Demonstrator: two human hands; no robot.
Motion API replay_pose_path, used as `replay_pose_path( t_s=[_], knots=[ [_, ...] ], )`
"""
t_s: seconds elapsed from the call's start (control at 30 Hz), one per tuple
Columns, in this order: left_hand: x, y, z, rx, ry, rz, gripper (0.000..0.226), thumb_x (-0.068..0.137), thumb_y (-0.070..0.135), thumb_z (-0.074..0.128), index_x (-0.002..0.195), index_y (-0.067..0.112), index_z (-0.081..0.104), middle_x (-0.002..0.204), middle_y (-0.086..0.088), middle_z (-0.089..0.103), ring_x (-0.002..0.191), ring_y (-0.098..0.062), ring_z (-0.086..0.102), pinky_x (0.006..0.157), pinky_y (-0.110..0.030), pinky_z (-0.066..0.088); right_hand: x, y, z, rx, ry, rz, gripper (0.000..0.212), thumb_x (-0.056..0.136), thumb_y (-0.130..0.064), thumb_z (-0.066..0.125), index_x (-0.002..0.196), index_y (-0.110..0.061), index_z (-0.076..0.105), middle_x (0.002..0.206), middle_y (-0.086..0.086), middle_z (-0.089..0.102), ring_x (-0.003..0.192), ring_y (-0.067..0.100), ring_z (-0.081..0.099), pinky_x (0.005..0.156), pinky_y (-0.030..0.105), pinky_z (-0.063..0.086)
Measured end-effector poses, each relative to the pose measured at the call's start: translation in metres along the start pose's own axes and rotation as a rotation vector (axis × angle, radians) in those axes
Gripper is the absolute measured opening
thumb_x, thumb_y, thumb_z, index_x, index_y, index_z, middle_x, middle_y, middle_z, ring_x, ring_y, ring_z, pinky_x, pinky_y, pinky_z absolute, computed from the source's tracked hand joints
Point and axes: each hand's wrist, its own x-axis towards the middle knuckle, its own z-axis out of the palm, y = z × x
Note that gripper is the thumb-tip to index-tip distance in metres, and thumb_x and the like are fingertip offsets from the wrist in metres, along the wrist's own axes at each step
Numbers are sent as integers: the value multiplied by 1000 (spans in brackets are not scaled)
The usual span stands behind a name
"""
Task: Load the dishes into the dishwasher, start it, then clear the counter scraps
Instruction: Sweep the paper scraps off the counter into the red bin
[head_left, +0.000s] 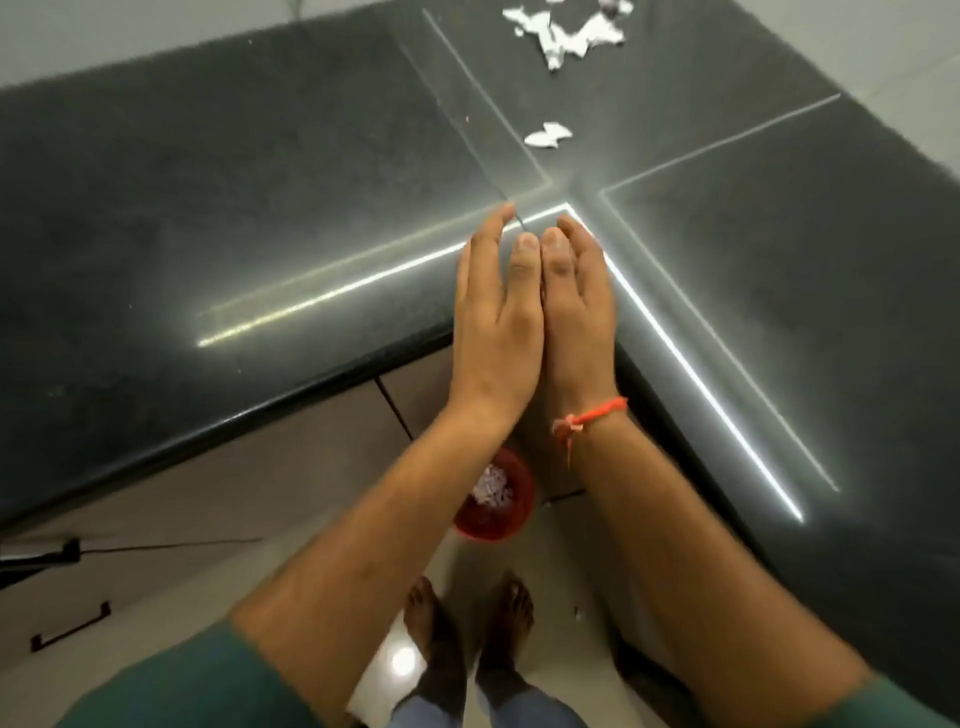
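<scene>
Fingers of left hand (496, 306) and right hand (574, 296) straight, pressed together over glossy black counter (260, 208) — crumpled white scraps (566, 31) beyond.

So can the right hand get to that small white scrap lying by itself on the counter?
Probably yes: the right hand holds nothing, and only bare counter lies between it and the scrap.

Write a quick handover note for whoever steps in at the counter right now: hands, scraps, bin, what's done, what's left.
Left hand and right hand: side by side, fingers straight, over the counter corner; nothing seen in them.
Scraps: white pile at the far edge, one small piece nearer the hands.
Bin: red, on the floor below, already holding some scraps.
Dishwasher: not in view, state unknown.
Left: gather both lots and drop them in the bin.
</scene>
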Motion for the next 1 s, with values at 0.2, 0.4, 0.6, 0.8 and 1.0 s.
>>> replay_pose_path(
  t_s=[0.2,0.4,0.6,0.8,1.0],
  knots=[
    [92,-33,7,505,-135,84,61,101,37,51,156,25,28,164,-6,20,152,-19,20,122,-43,27,91,12,-23,-440,-56,-171,61,93,-37,67,146,-15,47,146,5,48,137,17,43,115,34,34],
    [158,-69,32,777,-137,89,69,98,40,55,158,20,27,166,-8,20,152,-25,22,123,-41,23,144,58,-31,-601,-49,-262,75,79,-45,80,141,-14,52,139,3,54,128,15,50,107,17,34],
    [214,-79,68,985,-95,219,70,99,41,51,159,23,21,165,-12,21,153,-27,18,126,-41,15,206,60,-16,-526,12,-258,73,77,-43,80,140,-17,52,134,-1,58,120,14,56,100,18,40],
    [278,-80,89,1014,-174,312,78,100,57,48,162,26,13,166,-16,19,149,-33,26,122,-45,26,256,56,0,-435,7,-227,71,78,-42,80,140,-18,53,137,-3,57,123,10,53,99,8,36],
    [332,-78,110,998,-193,289,77,97,63,46,161,37,10,168,-7,14,152,-28,24,123,-42,25,309,49,9,-357,7,-188,83,75,-51,80,145,-20,49,144,-5,52,130,7,48,108,23,41]
  ],
)
